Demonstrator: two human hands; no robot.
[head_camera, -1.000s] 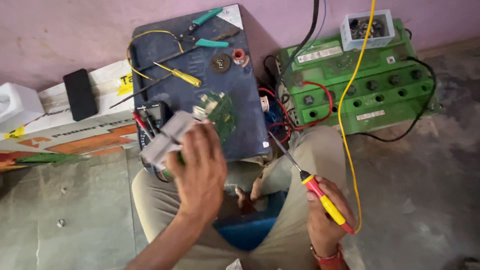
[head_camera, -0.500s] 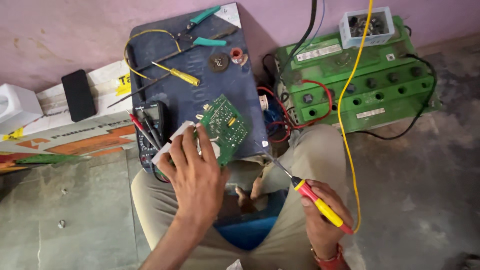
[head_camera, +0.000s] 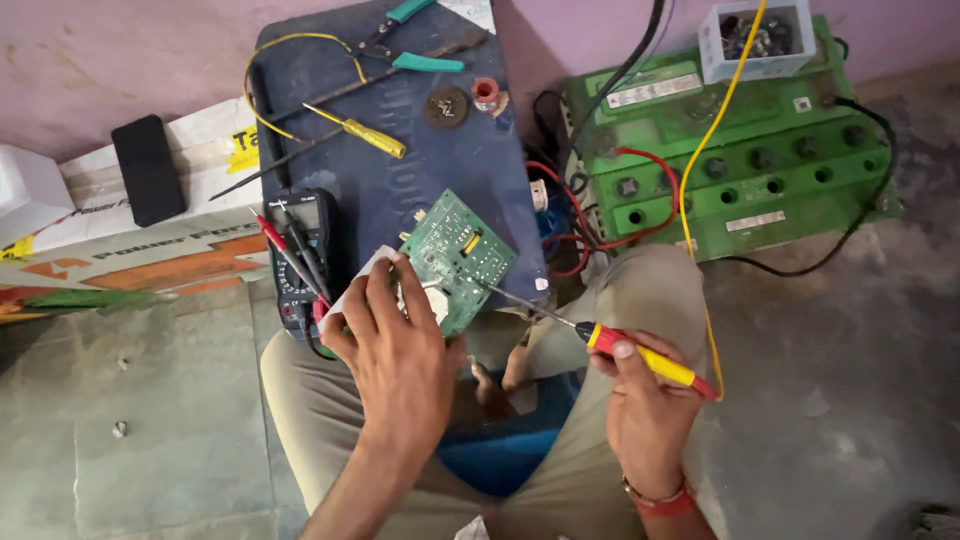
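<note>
- As the person sits cross-legged on the floor, the left hand (head_camera: 395, 350) is closed around a green circuit board (head_camera: 460, 255) and a white piece beside it, holding the board tilted over the near edge of the dark blue surface (head_camera: 400, 180)
- The right hand (head_camera: 645, 410) is wrapped around the red and yellow handle of a soldering iron (head_camera: 640, 355), whose thin metal tip reaches toward the board's lower right edge; whether tip and board touch cannot be told
- A yellow cord (head_camera: 700, 160) runs from the iron's handle up over the green battery (head_camera: 740, 150), which stands to the right of the surface
- The step in hand seems to be work on a joint at the board's edge, with the board steadied and the iron brought in
- The next move would call for a still left hand and a precise placing of the tip, fingers kept away from the hot metal
- A black multimeter (head_camera: 305, 250) with red and black probes lies just left of the left hand
- A yellow-handled screwdriver (head_camera: 360, 130) and teal-handled pliers (head_camera: 410, 40) lie further back on the surface
- A small tray of parts (head_camera: 755, 40) sits on top of the battery
</note>
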